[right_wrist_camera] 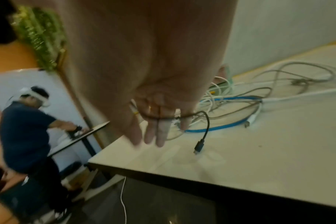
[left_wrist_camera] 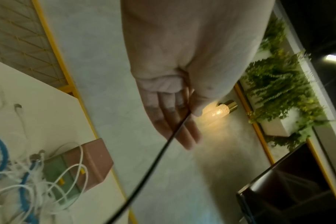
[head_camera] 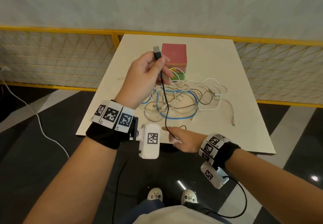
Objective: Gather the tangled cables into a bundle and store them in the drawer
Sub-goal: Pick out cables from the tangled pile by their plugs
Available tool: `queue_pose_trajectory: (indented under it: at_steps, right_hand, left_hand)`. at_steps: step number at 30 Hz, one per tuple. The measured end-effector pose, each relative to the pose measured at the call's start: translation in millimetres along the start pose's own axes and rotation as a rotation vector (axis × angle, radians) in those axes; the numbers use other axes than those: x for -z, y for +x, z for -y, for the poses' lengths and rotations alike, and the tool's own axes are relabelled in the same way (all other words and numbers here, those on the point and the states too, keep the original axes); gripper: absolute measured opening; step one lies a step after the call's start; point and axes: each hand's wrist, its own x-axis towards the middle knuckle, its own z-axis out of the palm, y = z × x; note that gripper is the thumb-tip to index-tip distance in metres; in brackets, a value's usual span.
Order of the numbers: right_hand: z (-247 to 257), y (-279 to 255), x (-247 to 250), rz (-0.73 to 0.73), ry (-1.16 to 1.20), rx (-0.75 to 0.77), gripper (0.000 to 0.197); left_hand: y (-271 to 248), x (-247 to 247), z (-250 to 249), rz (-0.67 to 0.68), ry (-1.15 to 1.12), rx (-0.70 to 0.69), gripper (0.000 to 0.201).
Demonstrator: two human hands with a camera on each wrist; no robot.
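Observation:
My left hand is raised above the table and pinches a black cable just below its USB plug. The cable hangs down to my right hand at the table's front edge. There it lies across straight fingers, and its small end plug dangles just above the tabletop. A tangle of white, grey and blue cables lies mid-table. Behind it stands a small pink box with a green drawer; white loops lie against the drawer front. The left wrist view shows the cable between thumb and fingers.
The cream table backs onto a yellow-framed mesh fence. A white cord trails on the dark floor to the left. Another person works at a second table to the left. Plants line a wall ledge.

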Motion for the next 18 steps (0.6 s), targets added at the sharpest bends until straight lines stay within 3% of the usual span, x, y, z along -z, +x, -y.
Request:
queue_pose_trajectory:
  at_steps: [2,4,7,9,14,18]
  right_hand:
    - [-14.0,-0.4,6.8,0.12,-0.057,-0.033,0.083]
    - [-31.6,2.2,18.3,0.094,-0.066,-0.071,0.078]
    - [-61.4,9.0,37.8,-0.208,-0.066,-0.191,0.05]
    - [-80.2,15.1,45.7,-0.349,-0.139,-0.285,0.045]
    - [-105.7,27.5,46.6,-0.241,-0.277,-0.32,0.05]
    - [-108.7,39.1,43.0,-0.309,-0.187,-0.377,0.029]
  left_hand:
    - [-1.5,-5.7,6.6,0.063,0.032,0.119,0.013]
    - [-1.8,-12.0,16.0,0.107,0.043,0.226,0.014]
    - [-1.7,-23.2,29.3,0.163,0.05,0.355,0.014]
    - [-1.0,-31.7,35.8,0.209,0.048,0.409,0.01]
    - [3.9,-48.9,44.1,0.234,-0.028,0.432,0.005]
    - [9.2,-56.4,56.2,0.181,-0.063,0.375,0.003]
